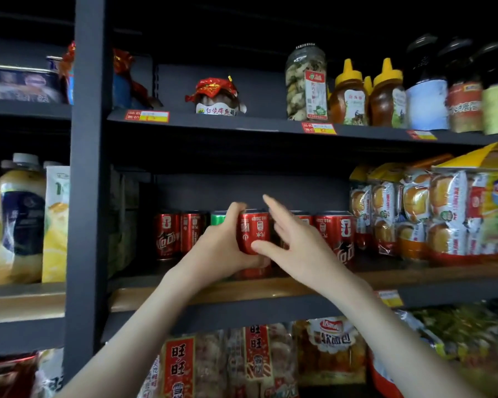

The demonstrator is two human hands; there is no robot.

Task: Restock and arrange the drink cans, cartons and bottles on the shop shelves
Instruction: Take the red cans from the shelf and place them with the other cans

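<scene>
Now the left hand (219, 248) grips a red can (253, 234) on the shelf (270, 291). Right hand (296, 239) beside it — fingers spread wide, holding nothing.

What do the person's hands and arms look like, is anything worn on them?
Both forearms are bare as far as the bottom edge of the picture, with no sleeves in view. The left hand and the right hand wear no gloves, and no watch, bracelet or ring shows.
</scene>
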